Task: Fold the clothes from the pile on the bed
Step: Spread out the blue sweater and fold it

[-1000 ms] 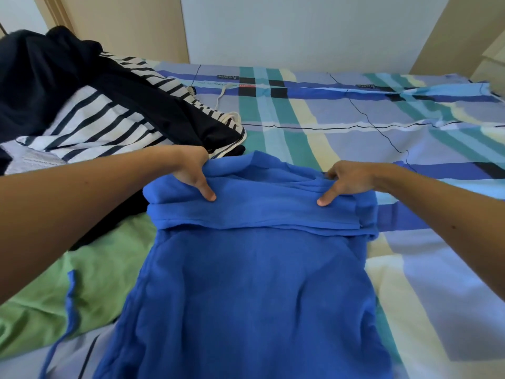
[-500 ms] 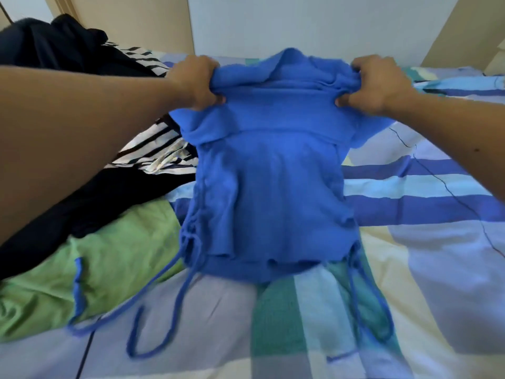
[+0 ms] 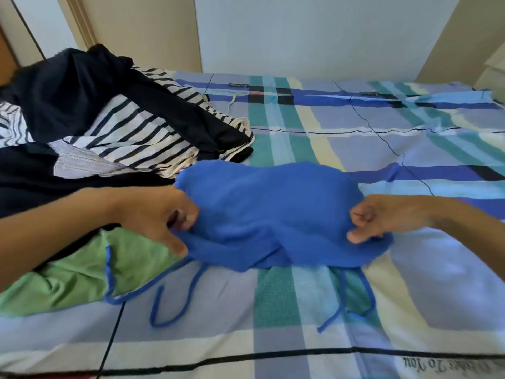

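Currently: blue top, folded, on the bed, long axis left-to-right across you. Left grip pinches its left end, right grip its right end; both equally near.

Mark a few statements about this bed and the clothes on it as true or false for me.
1. The left hand and right hand each hold a side of the blue top. True.
2. The blue top is held up in the air. False: it lies on the plaid bedsheet.
3. The top's blue strings trail toward the bed's near edge. True.
4. The green garment lies right of the blue top. False: it lies on the left, under the left forearm.
5. The striped garment is neatly folded. False: it lies crumpled, with black clothing draped over it.
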